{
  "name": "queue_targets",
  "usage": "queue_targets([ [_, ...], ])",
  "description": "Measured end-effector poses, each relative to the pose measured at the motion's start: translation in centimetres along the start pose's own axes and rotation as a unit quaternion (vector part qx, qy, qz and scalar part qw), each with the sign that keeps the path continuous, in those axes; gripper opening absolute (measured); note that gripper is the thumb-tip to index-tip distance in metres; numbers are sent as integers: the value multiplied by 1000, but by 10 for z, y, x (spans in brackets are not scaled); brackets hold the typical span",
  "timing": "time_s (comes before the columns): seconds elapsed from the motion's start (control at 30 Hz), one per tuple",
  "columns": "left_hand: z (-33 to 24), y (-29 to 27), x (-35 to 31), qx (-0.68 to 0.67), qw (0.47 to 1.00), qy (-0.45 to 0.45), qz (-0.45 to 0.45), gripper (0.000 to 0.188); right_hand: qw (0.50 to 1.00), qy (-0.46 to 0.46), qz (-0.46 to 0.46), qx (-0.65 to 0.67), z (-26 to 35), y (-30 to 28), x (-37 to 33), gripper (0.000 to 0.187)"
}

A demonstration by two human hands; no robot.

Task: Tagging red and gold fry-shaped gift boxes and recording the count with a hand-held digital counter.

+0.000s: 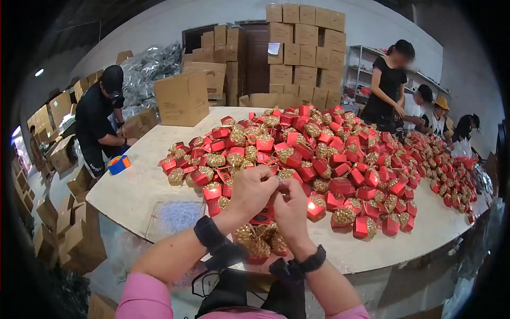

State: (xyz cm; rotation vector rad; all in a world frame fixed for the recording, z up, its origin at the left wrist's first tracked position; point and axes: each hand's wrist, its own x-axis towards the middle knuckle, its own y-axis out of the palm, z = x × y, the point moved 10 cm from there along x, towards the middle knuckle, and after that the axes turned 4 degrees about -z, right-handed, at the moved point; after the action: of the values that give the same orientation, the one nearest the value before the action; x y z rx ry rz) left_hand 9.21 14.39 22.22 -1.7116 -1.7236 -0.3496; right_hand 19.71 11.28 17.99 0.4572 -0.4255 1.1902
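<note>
Both my hands meet over the near edge of the table, fingertips pinched together. My left hand (251,192) and my right hand (290,211) are closed on something too small to make out. Just below them, a cluster of red-and-gold ornaments (260,242) lies at the table edge, partly covered by my hands and wrist straps. Beyond my fingers spreads a large heap of similar ornaments (319,143), each with a red boxy part and a gold beaded part. Left of my left forearm is a pile of thin, pale lilac strands (180,215) on a clear flat tray.
A pale table (133,170) curves around me. On it stand a cardboard box (182,99) and a blue-and-orange tape dispenser (119,164). One person (101,114) works at the left; others, including one standing (385,85), are at the right. Stacked cartons (305,56) line the back wall.
</note>
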Motion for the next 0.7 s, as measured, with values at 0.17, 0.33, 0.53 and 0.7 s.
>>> queue_targets([
  [0.17,3,-2,-3,60,998,10,17,14,996,71,-8,55,-10,8,-3,4],
  [0.33,17,-2,-7,-59,996,-69,17,13,978,86,-112,152,-21,-9,-3,5],
  [0.53,41,13,-22,-268,925,-265,59,13,954,124,-77,260,-35,0,2,2],
  [0.7,45,9,-22,-312,895,-316,24,14,966,106,-13,234,-23,10,4,4],
])
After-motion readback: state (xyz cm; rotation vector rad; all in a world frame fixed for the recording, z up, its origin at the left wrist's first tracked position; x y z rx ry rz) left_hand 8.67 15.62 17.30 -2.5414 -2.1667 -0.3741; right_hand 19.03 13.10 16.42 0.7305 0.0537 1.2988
